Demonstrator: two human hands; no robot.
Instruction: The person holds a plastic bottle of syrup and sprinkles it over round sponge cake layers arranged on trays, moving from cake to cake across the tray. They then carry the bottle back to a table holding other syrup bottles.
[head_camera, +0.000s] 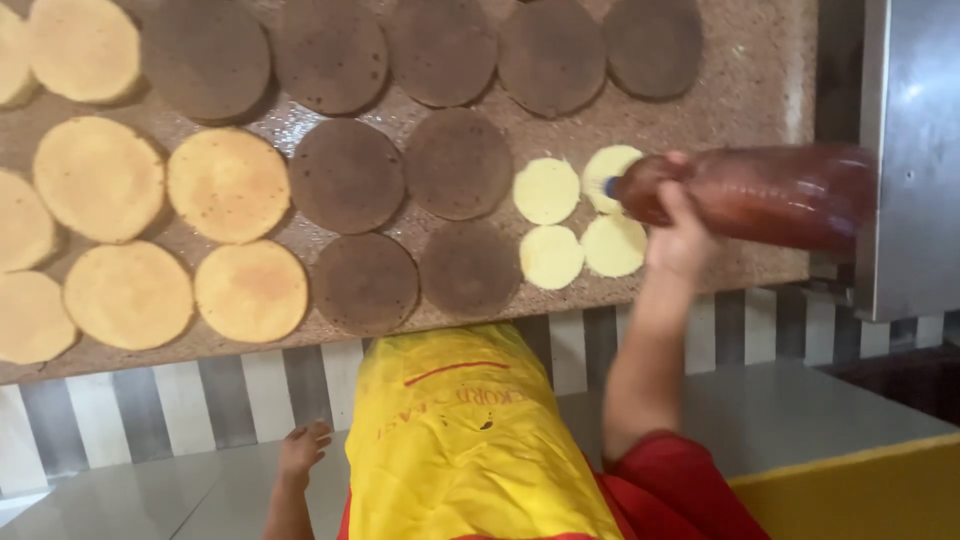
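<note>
Nearest the lens: yellow apron (470, 440) with red trim, filling the lower middle, red sleeve (690, 480) beside it. Left hand (303, 448) low at the apron's edge, hanging over the pale floor (150, 490), fingers loosely curled, holding nothing, well apart from the work. Right hand (680, 232) raised over the speckled counter (740, 130), fingers clenched around the neck of a bottle (770, 195) of red syrup. Bottle tipped on its side, nozzle toward the left, body stretching right toward a steel cabinet (915, 150). Nozzle just above the upper right one of four small pale discs (547, 190), set in a square near the counter's right end.

Left of those, rows of dark brown cake rounds (346, 175), then golden rounds (228, 185) farther left, all lying flat, close together, some touching. Striped tiling (200, 400) below the counter's front edge.

On handling, judged from the look of it: clear plastic bottle, fairly full, so likely heavy toward its far end and inclined to sag when gripped only at the neck. Walls probably soft enough to squeeze; surface possibly slick with syrup. Best purchase around the neck for aim, with support under the belly for weight. Small discs thin, soft, easily torn or soaked; better lifted from beneath than pinched at the rim.
</note>
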